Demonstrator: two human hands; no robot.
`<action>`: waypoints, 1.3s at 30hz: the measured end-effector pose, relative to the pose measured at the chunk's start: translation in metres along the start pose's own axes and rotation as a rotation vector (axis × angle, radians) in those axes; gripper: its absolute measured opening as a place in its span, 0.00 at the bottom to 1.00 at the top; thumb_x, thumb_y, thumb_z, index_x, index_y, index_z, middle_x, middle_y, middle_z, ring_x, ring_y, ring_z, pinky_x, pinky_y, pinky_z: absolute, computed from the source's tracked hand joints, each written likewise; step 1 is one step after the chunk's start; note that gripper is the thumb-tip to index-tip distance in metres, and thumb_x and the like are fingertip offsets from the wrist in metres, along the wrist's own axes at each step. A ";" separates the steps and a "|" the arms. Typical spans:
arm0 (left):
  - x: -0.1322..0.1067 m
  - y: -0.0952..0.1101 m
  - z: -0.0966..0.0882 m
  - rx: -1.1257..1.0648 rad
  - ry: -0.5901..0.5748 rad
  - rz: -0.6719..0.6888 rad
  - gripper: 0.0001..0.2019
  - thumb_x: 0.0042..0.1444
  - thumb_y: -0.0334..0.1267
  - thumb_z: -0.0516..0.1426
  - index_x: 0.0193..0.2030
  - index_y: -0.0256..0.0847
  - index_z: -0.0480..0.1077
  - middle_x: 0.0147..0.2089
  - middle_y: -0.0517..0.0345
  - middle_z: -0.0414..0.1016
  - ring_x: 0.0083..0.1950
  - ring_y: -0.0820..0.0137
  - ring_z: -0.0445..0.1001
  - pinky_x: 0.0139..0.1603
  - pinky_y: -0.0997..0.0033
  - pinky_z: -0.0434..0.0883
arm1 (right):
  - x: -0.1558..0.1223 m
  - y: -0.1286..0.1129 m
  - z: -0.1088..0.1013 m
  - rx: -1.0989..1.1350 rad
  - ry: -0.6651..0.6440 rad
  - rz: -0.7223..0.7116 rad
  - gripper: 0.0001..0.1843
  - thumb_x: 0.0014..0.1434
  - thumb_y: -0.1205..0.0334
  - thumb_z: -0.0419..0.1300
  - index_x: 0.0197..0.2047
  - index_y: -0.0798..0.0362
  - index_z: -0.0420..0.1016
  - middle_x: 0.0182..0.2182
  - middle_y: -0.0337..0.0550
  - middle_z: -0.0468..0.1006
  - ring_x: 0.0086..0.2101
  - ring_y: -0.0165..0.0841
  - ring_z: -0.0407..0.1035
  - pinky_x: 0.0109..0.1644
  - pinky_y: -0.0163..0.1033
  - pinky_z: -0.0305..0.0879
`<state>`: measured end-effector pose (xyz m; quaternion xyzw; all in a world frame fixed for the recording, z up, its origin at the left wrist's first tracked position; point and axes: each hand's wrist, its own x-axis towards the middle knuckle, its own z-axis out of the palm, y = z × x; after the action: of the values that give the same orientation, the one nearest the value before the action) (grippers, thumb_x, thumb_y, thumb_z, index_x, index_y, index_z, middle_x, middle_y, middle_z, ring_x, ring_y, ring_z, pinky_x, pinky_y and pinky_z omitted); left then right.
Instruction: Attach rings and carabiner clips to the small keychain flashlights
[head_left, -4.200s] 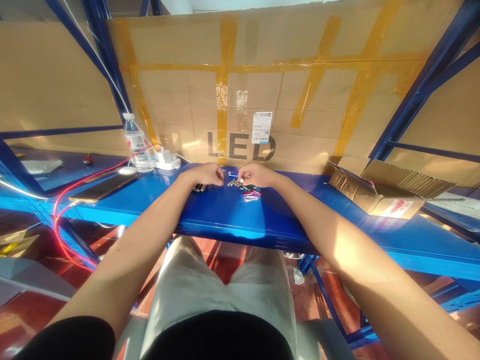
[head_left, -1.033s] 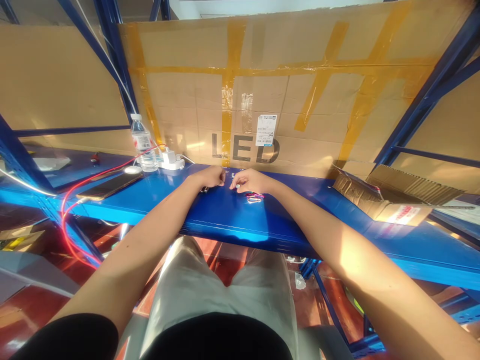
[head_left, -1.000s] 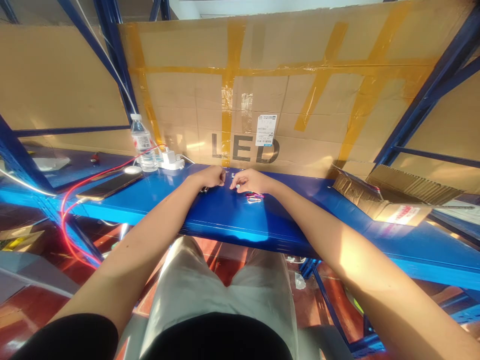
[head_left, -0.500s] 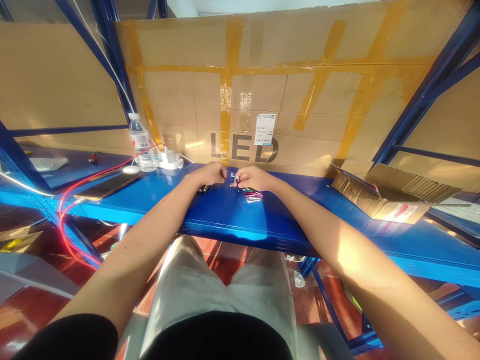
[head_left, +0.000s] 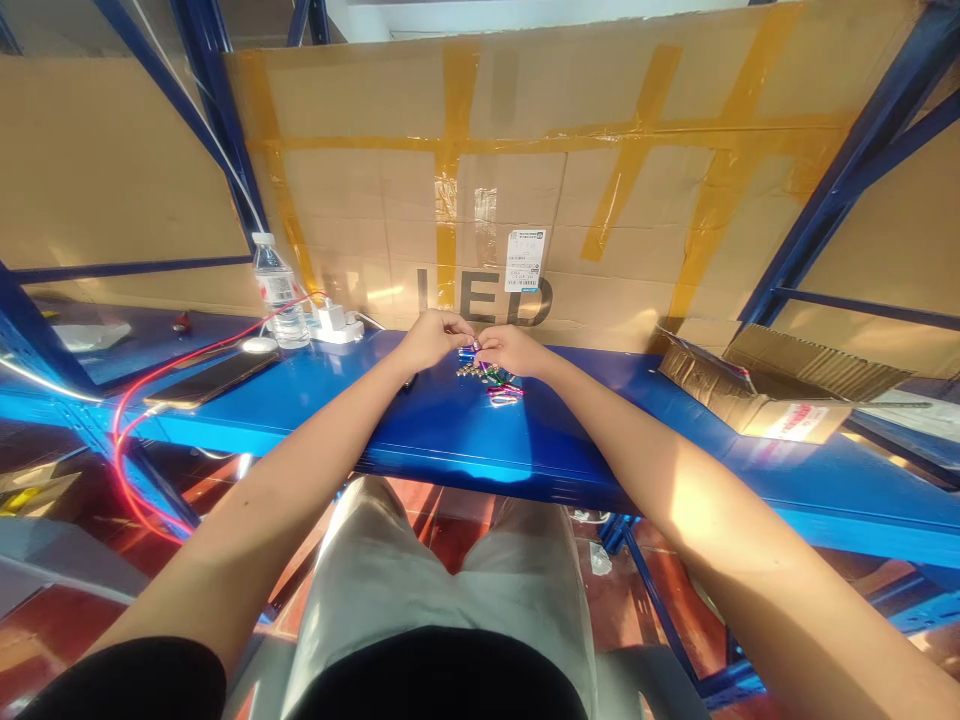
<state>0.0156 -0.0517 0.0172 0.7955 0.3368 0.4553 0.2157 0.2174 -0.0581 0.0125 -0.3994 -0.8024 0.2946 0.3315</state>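
My left hand [head_left: 437,338] is closed in a pinch over the blue shelf top, its fingertips close to those of my right hand. My right hand [head_left: 516,351] is also pinched; what lies between the fingertips of either hand is too small to make out. Just below the fingertips is a shiny blue cylinder [head_left: 468,354]. Small metallic pieces [head_left: 469,371] are scattered in front of it. Pink and silver carabiner-like clips [head_left: 506,394] lie nearer me, with a green piece [head_left: 495,377] among them. A dark slim object [head_left: 409,382] is partly hidden under my left wrist.
A large cardboard box [head_left: 615,200] stands behind the blue shelf [head_left: 457,435]. To the left are a water bottle [head_left: 282,295], a white plug adapter [head_left: 335,323], a phone [head_left: 214,380] and a red cable [head_left: 120,440]. An open small carton [head_left: 757,395] sits right.
My left hand has moved right and slightly up, bringing its fingertips to my right hand's. The right hand has shifted slightly, and more of the small metallic pieces now show.
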 end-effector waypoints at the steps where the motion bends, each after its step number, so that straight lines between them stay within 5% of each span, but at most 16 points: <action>1: 0.000 -0.001 0.000 0.001 0.000 0.001 0.07 0.49 0.38 0.66 0.33 0.37 0.81 0.34 0.52 0.82 0.37 0.66 0.78 0.42 0.65 0.75 | 0.000 0.000 0.000 -0.007 -0.005 -0.007 0.06 0.54 0.69 0.66 0.30 0.54 0.72 0.27 0.42 0.81 0.26 0.30 0.68 0.31 0.36 0.60; 12: 0.001 -0.001 0.001 -0.032 -0.019 0.008 0.06 0.50 0.37 0.67 0.33 0.36 0.82 0.36 0.51 0.83 0.39 0.64 0.79 0.44 0.63 0.76 | -0.001 0.002 -0.003 -0.040 0.048 -0.069 0.07 0.52 0.63 0.67 0.30 0.53 0.73 0.21 0.34 0.71 0.26 0.31 0.64 0.34 0.38 0.59; 19: 0.003 -0.006 0.004 -0.121 0.012 -0.031 0.15 0.49 0.32 0.68 0.45 0.35 0.77 0.39 0.51 0.82 0.41 0.66 0.79 0.49 0.61 0.76 | 0.001 0.000 -0.003 0.217 0.095 -0.052 0.10 0.51 0.64 0.70 0.35 0.53 0.73 0.31 0.43 0.81 0.33 0.34 0.73 0.39 0.39 0.68; 25: 0.003 -0.007 0.007 -0.199 -0.051 -0.154 0.12 0.53 0.40 0.68 0.41 0.34 0.78 0.38 0.51 0.80 0.35 0.71 0.76 0.40 0.65 0.76 | 0.004 -0.005 0.001 0.285 0.272 0.087 0.20 0.52 0.63 0.74 0.42 0.52 0.67 0.31 0.44 0.82 0.29 0.34 0.73 0.35 0.40 0.70; 32: -0.002 0.002 0.008 -0.444 -0.141 -0.301 0.17 0.49 0.44 0.73 0.39 0.32 0.79 0.36 0.50 0.78 0.38 0.69 0.77 0.41 0.64 0.80 | -0.002 -0.011 0.004 0.093 0.262 0.044 0.14 0.53 0.60 0.71 0.32 0.51 0.69 0.25 0.38 0.79 0.27 0.33 0.72 0.27 0.36 0.67; 39: -0.002 0.003 0.008 -0.513 -0.139 -0.364 0.13 0.50 0.38 0.72 0.36 0.31 0.78 0.37 0.49 0.79 0.37 0.69 0.79 0.39 0.66 0.81 | -0.005 -0.013 0.006 0.069 0.241 -0.011 0.08 0.56 0.62 0.68 0.30 0.51 0.72 0.25 0.40 0.80 0.27 0.35 0.74 0.23 0.35 0.67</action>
<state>0.0225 -0.0551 0.0141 0.6709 0.3323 0.4240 0.5096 0.2091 -0.0706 0.0170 -0.4158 -0.7482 0.2702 0.4408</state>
